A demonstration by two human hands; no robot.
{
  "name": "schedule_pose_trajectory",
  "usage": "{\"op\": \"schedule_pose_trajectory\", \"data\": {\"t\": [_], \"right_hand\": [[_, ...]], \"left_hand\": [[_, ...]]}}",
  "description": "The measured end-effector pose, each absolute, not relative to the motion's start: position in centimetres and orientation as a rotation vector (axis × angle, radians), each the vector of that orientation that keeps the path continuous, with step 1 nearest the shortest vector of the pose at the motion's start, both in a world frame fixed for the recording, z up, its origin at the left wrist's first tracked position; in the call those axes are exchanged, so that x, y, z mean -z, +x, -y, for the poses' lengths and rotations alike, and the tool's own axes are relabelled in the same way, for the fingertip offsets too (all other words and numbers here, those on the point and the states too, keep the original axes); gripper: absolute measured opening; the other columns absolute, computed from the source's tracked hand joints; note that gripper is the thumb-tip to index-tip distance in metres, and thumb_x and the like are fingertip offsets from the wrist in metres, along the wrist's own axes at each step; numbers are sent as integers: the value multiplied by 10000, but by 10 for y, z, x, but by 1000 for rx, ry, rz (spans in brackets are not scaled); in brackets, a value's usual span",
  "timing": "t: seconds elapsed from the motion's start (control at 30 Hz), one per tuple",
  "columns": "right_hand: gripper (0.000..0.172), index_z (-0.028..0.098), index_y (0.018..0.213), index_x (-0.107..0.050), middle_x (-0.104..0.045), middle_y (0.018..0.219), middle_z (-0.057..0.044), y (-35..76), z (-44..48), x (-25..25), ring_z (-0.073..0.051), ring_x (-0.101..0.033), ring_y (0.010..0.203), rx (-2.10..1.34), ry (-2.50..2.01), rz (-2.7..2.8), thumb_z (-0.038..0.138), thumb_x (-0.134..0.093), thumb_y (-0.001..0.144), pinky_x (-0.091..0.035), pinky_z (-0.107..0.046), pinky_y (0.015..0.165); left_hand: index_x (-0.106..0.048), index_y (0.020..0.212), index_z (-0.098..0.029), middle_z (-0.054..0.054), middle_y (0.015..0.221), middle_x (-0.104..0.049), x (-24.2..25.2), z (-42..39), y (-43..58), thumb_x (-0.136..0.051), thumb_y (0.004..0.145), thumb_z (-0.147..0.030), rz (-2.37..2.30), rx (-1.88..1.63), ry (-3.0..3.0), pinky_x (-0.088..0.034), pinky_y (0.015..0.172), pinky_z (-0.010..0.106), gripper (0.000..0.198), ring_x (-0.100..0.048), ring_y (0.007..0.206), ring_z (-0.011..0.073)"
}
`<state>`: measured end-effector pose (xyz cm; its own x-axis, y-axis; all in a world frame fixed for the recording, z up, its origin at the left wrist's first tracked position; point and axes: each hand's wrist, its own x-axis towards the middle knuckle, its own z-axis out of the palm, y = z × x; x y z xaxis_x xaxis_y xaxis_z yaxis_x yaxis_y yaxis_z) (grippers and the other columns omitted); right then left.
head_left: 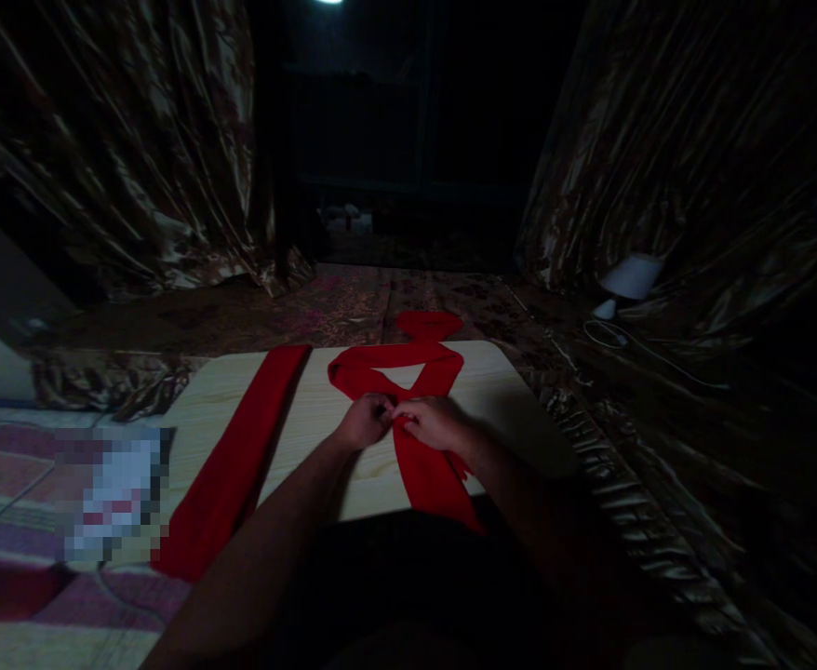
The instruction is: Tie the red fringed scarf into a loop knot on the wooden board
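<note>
A red scarf lies in a loop on the pale wooden table top, its lower end hanging over the near edge. At the crossing below the loop, my left hand is closed with its fingertips pinching the cloth. My right hand meets it there, thumb and fingers also closed on the scarf. Some fringe shows under my right wrist. A long red strip of cloth lies flat along the table's left side; whether it joins the scarf I cannot tell. The exact grip is dim.
More red cloth lies beyond the table's far edge, on a patterned cover. A small white lamp with a cord stands at the right. Patterned curtains hang on both sides. A blurred-out packet lies on the striped cloth at left.
</note>
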<state>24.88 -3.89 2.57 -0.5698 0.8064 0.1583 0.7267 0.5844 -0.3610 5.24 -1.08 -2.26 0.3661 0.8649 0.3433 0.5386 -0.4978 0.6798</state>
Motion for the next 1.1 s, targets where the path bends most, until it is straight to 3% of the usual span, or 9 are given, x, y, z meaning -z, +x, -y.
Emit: {"op": "schedule_pose_trajectory", "data": {"t": [0.17,0.47,0.67,0.77,0.83,0.93,1.03,1.1], "right_hand": [[216,298,1052,-767,-729,1112,-12,242,38,-31,-195,-656,1025,-295,-1287,2627,251,-662,869,-458,-283,880],[154,200,911,-723,-708,955,-53,239,44,-37,-176,-636,867,-287,-1380,2606,219,-571,924,-422,-274,760],[92,196,795,-705,-668,1080,-23,234,79,-56,-158,-572,1068,-450,-862,2628,137,-670,856,-391,-285,980],[107,218,750,-709,-682,1039,-1,227,107,-57,-170,-555,1072,-463,-621,2764,239,-710,855,-358,-325,1031],[72,239,864,-739,-677,1122,-8,224,123,-54,-180,-546,1095,-422,-604,2787,220,-670,874,-361,-333,1023],[293,263,1099,-706,-656,1201,-30,228,140,-47,-182,-554,1100,-317,-824,2668,118,-575,882,-394,-314,969],[161,207,1008,-684,-691,999,-63,240,148,-42,-189,-605,944,-188,-1338,2357,209,-545,926,-429,-302,869],[210,174,988,-663,-700,945,-96,251,150,-40,-208,-630,876,-130,-1694,2141,358,-579,930,-440,-310,809]], "left_hand": [[-700,755,-161,46,777,-717,23,8,50,-561,777,-84,-1150,-911,2182,-487,726,263,160,-639,740,158],[-779,922,-162,82,920,-735,27,4,43,-561,673,-3,-880,-936,2318,-498,814,290,367,-648,831,173],[-800,856,-169,96,877,-724,26,1,43,-659,773,-154,-769,-923,2314,-507,813,299,164,-644,830,181],[-809,949,-184,100,966,-729,28,1,41,-630,770,-131,-806,-917,2284,-514,853,310,258,-654,882,183],[-809,997,-201,90,996,-728,30,1,40,-577,752,-81,-837,-925,2284,-516,877,311,358,-655,894,172],[-808,1029,-220,81,1025,-727,33,3,39,-555,731,-51,-847,-917,2325,-508,923,318,426,-652,931,170],[-805,1053,-237,84,1088,-718,33,5,38,-557,747,-53,-874,-893,2376,-488,970,337,434,-646,997,183],[-801,1070,-244,80,1100,-715,33,5,37,-564,746,-51,-884,-868,2392,-484,977,334,445,-644,1002,182]]}}
